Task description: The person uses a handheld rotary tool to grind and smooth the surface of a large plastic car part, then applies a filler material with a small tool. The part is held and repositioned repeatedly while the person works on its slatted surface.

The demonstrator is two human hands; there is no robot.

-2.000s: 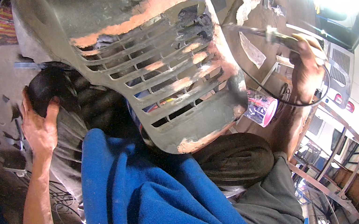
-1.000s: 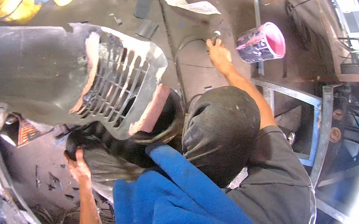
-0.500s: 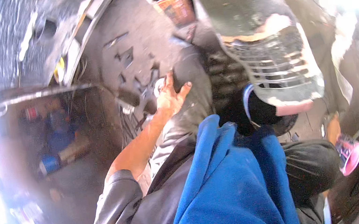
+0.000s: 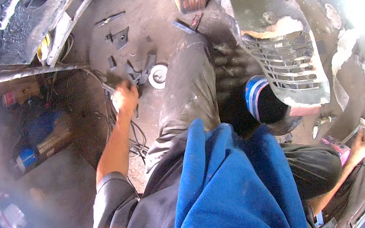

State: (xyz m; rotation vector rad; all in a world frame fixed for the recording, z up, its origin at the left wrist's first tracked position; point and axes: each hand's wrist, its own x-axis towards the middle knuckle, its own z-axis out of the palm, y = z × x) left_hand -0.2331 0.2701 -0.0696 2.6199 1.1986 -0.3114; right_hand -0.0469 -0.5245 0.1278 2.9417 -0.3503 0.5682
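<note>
Lying near left hand [image 4: 125,97], white disc [image 4: 158,76]

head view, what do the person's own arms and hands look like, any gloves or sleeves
The left hand and right hand show no gloves. A dark grey sleeve ends near the left elbow, leaving the forearm bare; the right sleeve is mostly hidden.

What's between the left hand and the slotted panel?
In the head view: dark scraps and a white disc, then the person's left leg, then a dark patch.
</note>
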